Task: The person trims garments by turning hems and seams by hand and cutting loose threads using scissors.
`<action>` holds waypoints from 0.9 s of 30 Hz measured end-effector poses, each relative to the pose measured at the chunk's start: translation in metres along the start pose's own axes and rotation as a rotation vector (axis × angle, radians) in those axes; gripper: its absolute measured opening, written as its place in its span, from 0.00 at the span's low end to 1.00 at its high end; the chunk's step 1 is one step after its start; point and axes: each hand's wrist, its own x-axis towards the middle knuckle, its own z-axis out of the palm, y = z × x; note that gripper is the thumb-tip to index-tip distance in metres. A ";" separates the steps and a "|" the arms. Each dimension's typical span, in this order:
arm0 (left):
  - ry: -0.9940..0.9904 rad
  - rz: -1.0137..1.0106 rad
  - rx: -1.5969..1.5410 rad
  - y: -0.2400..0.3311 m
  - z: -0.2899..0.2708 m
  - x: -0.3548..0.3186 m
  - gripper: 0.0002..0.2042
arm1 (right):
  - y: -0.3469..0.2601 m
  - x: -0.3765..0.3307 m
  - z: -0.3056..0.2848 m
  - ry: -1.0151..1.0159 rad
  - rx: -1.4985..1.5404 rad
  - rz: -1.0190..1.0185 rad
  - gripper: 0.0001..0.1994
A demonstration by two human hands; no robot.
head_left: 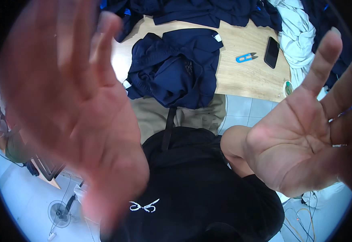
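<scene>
I find a passable strip of wooden tabletop (236, 80) between the bunched navy garment (180, 76) and the blue snips (245, 57), with a black phone (272, 52) standing to their right. Dark clothing (208, 12) obstructs the far side, pale cloth (299, 38) the right; the left hand (89, 117) screens my view leftward.

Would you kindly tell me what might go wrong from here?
The navy garment hangs partly over the near edge of the table, so it might slip off. The blue snips lie pointing toward the phone, so a careless push could scratch it. The left hand and right hand are raised close to the camera, so either may bump it.
</scene>
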 end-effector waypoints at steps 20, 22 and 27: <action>-0.275 0.559 0.249 -0.010 -0.050 0.018 0.44 | 0.011 0.010 -0.012 0.067 -0.201 -0.103 0.22; 0.021 0.322 0.376 -0.035 -0.019 -0.010 0.42 | 0.041 0.004 -0.061 -0.230 -0.333 -0.123 0.18; 0.067 -0.584 0.639 -0.065 -0.044 -0.076 0.08 | 0.112 -0.056 -0.151 -0.551 -0.944 0.513 0.10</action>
